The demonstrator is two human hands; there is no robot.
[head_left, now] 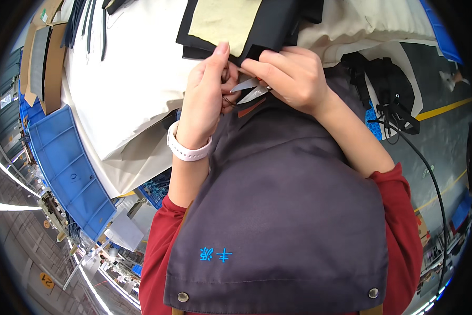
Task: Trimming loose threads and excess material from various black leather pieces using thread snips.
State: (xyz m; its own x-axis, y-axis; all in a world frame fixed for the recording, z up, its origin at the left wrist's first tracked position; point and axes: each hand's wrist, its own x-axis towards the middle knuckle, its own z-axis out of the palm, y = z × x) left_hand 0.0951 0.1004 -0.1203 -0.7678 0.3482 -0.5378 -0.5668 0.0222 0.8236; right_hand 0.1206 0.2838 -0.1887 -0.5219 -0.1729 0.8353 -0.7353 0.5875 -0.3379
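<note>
My right hand is closed on a pair of scissors, whose open silver blades point left toward my left hand. The fingers of my left hand are curled, thumb up, around something small and dark that I cannot make out, beside the blade tips. Just above both hands lies a stack of black fabric pieces with a pale yellow piece on top. My grey apron is below them.
A white covered work surface spans the upper left, with black cords, a cardboard box and a blue tray at its left. A black bag and a long cable are at the right, above the floor.
</note>
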